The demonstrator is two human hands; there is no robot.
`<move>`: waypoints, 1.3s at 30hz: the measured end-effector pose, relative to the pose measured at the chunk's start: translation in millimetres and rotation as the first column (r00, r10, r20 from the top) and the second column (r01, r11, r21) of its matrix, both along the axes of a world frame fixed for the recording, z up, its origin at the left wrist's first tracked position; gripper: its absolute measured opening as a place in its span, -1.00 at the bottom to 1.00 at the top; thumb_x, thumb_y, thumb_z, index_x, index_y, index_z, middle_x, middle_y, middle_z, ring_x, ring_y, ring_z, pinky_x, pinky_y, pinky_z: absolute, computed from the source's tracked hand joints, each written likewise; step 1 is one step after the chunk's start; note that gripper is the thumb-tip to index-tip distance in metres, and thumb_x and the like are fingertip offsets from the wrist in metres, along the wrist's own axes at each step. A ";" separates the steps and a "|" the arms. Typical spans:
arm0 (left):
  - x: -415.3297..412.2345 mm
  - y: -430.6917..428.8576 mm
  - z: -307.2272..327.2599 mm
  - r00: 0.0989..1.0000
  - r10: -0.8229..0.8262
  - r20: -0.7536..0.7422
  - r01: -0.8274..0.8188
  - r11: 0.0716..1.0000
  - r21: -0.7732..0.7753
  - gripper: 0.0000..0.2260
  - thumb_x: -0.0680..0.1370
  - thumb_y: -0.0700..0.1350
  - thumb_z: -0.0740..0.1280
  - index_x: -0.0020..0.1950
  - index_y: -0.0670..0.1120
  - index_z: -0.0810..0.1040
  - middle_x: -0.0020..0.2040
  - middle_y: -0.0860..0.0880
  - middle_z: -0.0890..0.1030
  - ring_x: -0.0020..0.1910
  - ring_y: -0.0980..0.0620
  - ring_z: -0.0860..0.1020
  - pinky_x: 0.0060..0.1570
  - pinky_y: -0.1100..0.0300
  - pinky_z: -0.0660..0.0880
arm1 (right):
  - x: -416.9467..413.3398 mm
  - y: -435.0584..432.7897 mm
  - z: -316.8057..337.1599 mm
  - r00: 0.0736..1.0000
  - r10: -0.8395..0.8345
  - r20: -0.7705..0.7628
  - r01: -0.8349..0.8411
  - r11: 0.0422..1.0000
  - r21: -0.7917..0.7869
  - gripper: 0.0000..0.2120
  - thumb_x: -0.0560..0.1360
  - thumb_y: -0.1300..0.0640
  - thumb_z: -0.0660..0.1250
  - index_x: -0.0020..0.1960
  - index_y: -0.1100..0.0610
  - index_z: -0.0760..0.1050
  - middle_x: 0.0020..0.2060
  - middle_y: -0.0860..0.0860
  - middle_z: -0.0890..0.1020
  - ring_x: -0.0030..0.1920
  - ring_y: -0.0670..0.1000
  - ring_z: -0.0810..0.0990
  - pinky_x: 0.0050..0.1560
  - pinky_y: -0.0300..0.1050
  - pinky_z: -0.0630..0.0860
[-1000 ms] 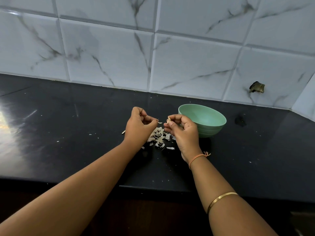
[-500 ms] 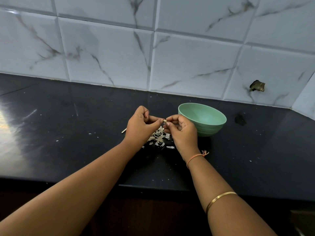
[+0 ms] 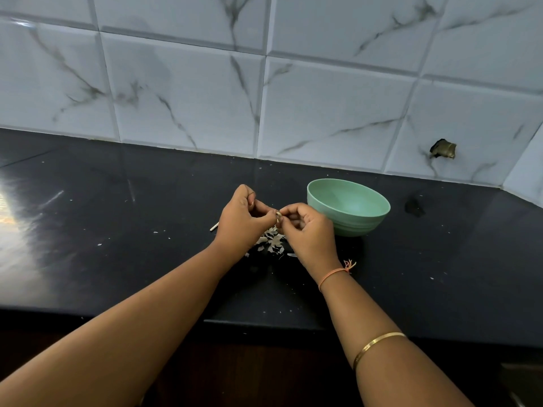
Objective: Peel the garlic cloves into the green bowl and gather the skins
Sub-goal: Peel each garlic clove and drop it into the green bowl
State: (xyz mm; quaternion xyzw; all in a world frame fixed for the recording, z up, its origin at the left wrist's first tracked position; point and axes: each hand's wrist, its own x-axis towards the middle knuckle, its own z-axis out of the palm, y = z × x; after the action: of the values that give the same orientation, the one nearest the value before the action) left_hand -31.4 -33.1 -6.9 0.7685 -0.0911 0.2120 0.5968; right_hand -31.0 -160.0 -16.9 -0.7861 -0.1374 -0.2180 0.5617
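Note:
My left hand [image 3: 242, 220] and my right hand [image 3: 308, 233] meet fingertip to fingertip above the black counter [image 3: 117, 230], both pinching one small garlic clove [image 3: 278, 214] between them. Directly under the hands lies a heap of pale garlic skins [image 3: 271, 243], partly hidden by my wrists. The green bowl [image 3: 367, 223] stands upright just right of my right hand, close to its knuckles; what I see of its inside shows bare green.
A thin pale stalk piece [image 3: 214, 227] lies left of my left hand. White flecks dot the counter. The marble-tiled wall [image 3: 264, 98] rises behind, with a broken hole [image 3: 443, 149] at right. The counter's front edge runs below my forearms.
The hands were apart a second ago, then closed together on the clove. They have stayed joined, lifted a little and shifted slightly toward the bowl.

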 end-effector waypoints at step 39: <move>-2.2 -3.4 0.8 0.997 0.000 0.079 -0.002 1.000 0.017 -0.65 0.47 -0.24 0.40 -0.21 -0.05 0.20 -0.21 0.10 0.67 -0.27 0.22 0.58 -0.29 0.42 0.46 | -3.6 -2.2 10.9 0.986 0.118 -0.118 -0.072 0.939 0.337 -0.86 0.47 0.36 0.33 -0.17 0.15 0.47 -0.27 0.09 0.60 -0.33 -0.06 0.57 -0.26 -0.22 0.56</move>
State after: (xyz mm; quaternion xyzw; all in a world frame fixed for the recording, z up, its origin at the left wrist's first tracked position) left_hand -33.6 -36.5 -6.1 0.7646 -0.1161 0.2418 0.5860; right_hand -34.6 -162.2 -6.1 -0.6859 -0.0978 -0.1565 0.7039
